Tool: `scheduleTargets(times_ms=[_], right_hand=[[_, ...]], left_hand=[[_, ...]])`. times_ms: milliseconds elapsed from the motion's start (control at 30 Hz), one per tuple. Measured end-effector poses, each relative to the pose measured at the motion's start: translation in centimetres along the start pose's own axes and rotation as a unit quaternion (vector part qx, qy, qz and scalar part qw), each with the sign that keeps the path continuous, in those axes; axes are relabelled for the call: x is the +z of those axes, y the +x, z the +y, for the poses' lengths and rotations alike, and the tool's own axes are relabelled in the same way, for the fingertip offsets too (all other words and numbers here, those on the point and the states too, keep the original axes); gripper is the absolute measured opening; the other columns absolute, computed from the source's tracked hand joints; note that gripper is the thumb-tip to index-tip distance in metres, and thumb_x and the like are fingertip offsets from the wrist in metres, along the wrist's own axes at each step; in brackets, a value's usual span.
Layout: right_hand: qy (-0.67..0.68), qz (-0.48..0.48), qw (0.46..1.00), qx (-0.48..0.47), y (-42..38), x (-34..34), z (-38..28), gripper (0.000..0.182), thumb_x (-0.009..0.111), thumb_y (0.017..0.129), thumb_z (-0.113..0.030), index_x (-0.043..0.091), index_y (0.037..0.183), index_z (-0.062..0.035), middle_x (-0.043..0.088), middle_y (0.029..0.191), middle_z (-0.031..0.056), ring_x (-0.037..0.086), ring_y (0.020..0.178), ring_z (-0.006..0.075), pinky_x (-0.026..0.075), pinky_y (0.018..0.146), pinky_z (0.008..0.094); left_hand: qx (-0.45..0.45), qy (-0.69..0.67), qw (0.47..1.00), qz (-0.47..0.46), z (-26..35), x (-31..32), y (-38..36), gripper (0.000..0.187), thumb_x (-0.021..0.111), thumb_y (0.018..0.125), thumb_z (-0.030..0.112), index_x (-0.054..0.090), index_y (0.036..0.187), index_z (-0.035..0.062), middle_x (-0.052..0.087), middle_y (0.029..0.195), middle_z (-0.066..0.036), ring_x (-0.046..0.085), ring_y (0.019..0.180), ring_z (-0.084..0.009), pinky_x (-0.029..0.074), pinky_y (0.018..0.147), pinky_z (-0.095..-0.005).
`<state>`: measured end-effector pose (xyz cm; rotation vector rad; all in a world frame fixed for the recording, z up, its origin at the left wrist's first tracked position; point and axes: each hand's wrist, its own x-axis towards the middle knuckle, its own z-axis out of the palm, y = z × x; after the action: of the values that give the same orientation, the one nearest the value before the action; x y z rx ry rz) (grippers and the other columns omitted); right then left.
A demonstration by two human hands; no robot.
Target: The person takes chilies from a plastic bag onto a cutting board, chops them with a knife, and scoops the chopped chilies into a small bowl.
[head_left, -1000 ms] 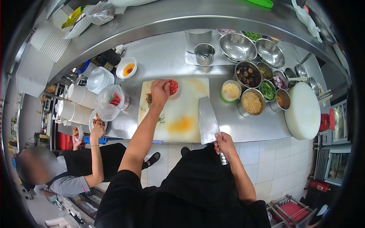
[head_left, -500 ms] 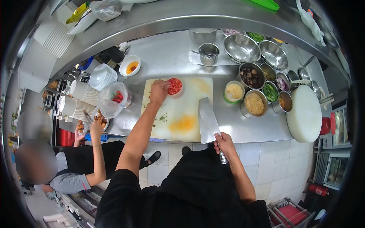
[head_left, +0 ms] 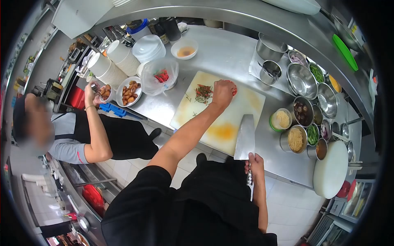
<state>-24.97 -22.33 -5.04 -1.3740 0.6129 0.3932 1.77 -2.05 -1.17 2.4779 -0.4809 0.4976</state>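
Observation:
My right hand (head_left: 256, 163) is closed round the handle of a cleaver (head_left: 245, 137), whose broad blade lies over the right part of the white cutting board (head_left: 205, 141). At the far part of the board my left hand (head_left: 223, 91) is closed right over a tub of chopped red chili (head_left: 234, 91), and only a little red shows past the knuckles. The fingertips are hidden, so I cannot tell what they grip. Just left of that hand sits a small pile of chili trimmings (head_left: 203, 93), red with green stems. An orange-yellow stain marks the board's near side.
Left of the board stand a bagged container of red chilies (head_left: 161, 76), a bowl of browned pieces (head_left: 129, 92) and stacked bowls (head_left: 148, 47). Steel tubs of noodles (head_left: 296, 139) and mushrooms (head_left: 303, 110) line the right. A co-worker (head_left: 96, 135) holds another bowl at left.
My view has turned, so the board appears tilted and farther right. My left hand has moved from the chili tub's left side to over it, baring the trimmings. The co-worker's raised hand has shifted.

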Motion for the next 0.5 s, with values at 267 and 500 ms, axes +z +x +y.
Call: scheduleTargets(times_ms=[267, 500], right_hand=[[-0.005, 0.006, 1.0, -0.001, 0.2, 0.0, 0.3, 0.03, 0.053, 0.1, -0.029, 0.047, 0.081, -0.0056, 0.049, 0.061, 0.0034, 0.046, 0.042, 0.0119, 0.04, 0.036, 0.0283], [-0.022, 0.006, 1.0, 0.004, 0.3, 0.0, 0.8, 0.029, 0.051, 0.1, -0.028, 0.049, 0.082, -0.0047, 0.049, 0.062, 0.0032, 0.046, 0.043, 0.012, 0.041, 0.037, 0.0287]], left_hand=[[0.104, -0.092, 0.982, 0.126, 0.0, -0.3, -1.5, 0.025, 0.06, 0.074, -0.003, 0.07, 0.096, 0.0048, 0.069, 0.096, -0.014, 0.061, 0.097, -0.0344, 0.045, 0.086, -0.0442], [-0.168, -0.065, 0.963, 0.202, -5.1, 0.9, -3.3, 0.025, 0.062, 0.084, 0.008, 0.067, 0.106, -0.0009, 0.069, 0.091, -0.016, 0.066, 0.083, -0.0272, 0.052, 0.073, -0.0403]])
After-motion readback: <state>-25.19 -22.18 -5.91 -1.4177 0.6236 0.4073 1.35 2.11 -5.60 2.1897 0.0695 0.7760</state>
